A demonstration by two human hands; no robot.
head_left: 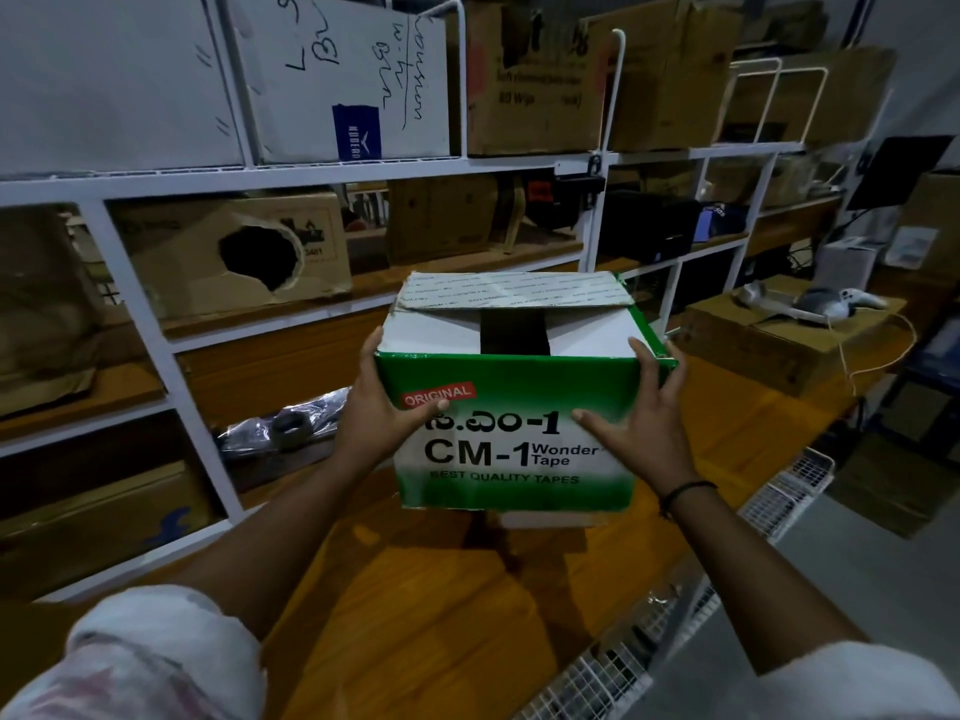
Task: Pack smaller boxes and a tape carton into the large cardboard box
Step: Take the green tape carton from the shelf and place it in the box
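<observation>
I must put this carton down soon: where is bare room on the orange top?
Bare orange top lies below the carton and nearer the camera, between white rack and wire basket. Crowded: far right, a brown box; left, a wrapped bundle by the rack.

Tape carton (519, 376), green and white, front face: red tag "ORIGINAL" at upper left. Beneath it is a line in a non-Latin script ending "-1", then "CM-1" in large black letters with small "Wonder Tape" at its right, and "BEST QUALITY TAPES" along the bottom. White box (311, 96), above and left of the tape carton: handwritten pen lines, not legible, and a blue label (356, 131) with a vertical white word too blurred to read; brown box (535, 122), directly above the tape carton: blurred dark print, only "80" legible.
</observation>
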